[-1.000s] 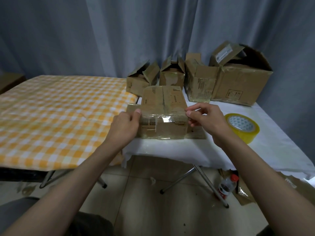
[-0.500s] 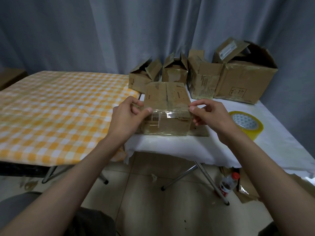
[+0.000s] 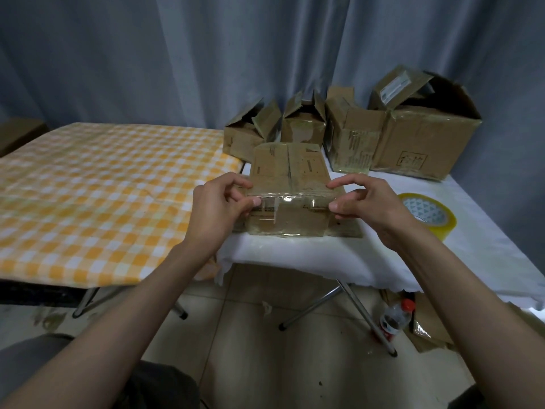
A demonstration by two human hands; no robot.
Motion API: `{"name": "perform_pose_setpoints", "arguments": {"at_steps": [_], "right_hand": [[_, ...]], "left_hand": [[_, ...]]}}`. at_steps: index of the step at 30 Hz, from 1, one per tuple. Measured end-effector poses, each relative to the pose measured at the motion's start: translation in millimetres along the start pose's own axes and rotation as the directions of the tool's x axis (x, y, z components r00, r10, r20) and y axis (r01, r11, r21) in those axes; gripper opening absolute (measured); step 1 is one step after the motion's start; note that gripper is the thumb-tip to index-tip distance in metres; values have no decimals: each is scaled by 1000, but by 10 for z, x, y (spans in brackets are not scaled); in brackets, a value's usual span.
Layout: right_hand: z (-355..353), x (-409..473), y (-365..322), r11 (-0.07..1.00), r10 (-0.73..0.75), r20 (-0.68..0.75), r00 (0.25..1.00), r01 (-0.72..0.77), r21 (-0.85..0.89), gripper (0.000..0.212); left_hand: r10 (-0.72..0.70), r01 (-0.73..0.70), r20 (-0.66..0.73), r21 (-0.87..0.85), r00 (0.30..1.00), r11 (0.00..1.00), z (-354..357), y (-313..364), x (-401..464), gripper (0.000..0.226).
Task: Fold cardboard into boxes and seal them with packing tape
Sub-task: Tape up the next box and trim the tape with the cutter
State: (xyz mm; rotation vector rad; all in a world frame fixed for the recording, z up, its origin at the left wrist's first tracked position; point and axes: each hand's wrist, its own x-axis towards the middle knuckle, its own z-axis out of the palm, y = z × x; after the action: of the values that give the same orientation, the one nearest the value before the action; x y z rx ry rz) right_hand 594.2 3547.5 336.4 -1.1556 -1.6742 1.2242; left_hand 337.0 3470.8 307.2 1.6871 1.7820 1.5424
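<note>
A small brown cardboard box (image 3: 290, 184) stands near the front edge of the white-covered table (image 3: 295, 252), closed on top, with clear tape glinting along its near top edge. My left hand (image 3: 219, 206) pinches the box's near left corner between thumb and fingers. My right hand (image 3: 368, 203) grips the near right corner, thumb on the front face, index finger over the top. A roll of yellowish packing tape (image 3: 427, 215) lies flat on the table just right of my right hand.
Several open cardboard boxes (image 3: 418, 143) stand in a row at the back against a grey curtain. A table with orange checked cloth (image 3: 97, 196) adjoins on the left. A plastic bottle (image 3: 393, 320) and cardboard scraps lie on the tiled floor by the table legs.
Both hands shifted along the box's near top edge to its corners; my left hand went from resting against the side to pinching the corner. The view moved closer.
</note>
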Motion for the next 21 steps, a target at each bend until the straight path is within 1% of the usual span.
{"name": "perform_pose_setpoints", "arguments": {"at_steps": [2, 4, 5, 7, 9, 11, 13, 14, 17, 19, 21], "right_hand": [[20, 6, 28, 996, -47, -37, 998, 44, -71, 31], [62, 10, 68, 969, -145, -65, 987, 128, -211, 24], [91, 3, 86, 938, -212, -70, 975, 183, -293, 20], [135, -16, 123, 858, -343, -61, 937, 286, -428, 16], [130, -12, 150, 794, -423, -36, 905, 351, -497, 15], [103, 12, 150, 764, -440, 0, 898, 374, -526, 19], [81, 34, 125, 758, -414, 37, 909, 367, -540, 29], [81, 45, 112, 753, -400, 48, 915, 358, -551, 34], [137, 81, 81, 724, -397, 28, 917, 332, -605, 47], [205, 113, 77, 659, -423, 13, 906, 318, -681, 55], [273, 146, 76, 592, -443, 1, 897, 293, -750, 58]], "left_hand": [[72, -74, 25, 50, 997, 996, -8, -51, 18, 21], [171, -178, 59, 148, 983, 973, -17, -96, 44, 19], [245, -255, 73, 228, 967, 940, -15, -107, 54, 19], [391, -396, 94, 388, 915, 832, -2, -117, 66, 21], [470, -459, 110, 490, 876, 741, 13, -122, 74, 22], [489, -495, 150, 487, 859, 719, 40, -118, 61, 17], [486, -519, 196, 438, 852, 734, 60, -104, 54, 8], [477, -515, 200, 429, 856, 742, 74, -91, 57, 9], [450, -483, 185, 444, 873, 755, 142, -41, 107, 24], [425, -460, 184, 452, 887, 764, 225, 7, 147, 38], [405, -432, 167, 493, 899, 755, 330, 34, 188, 49]]}}
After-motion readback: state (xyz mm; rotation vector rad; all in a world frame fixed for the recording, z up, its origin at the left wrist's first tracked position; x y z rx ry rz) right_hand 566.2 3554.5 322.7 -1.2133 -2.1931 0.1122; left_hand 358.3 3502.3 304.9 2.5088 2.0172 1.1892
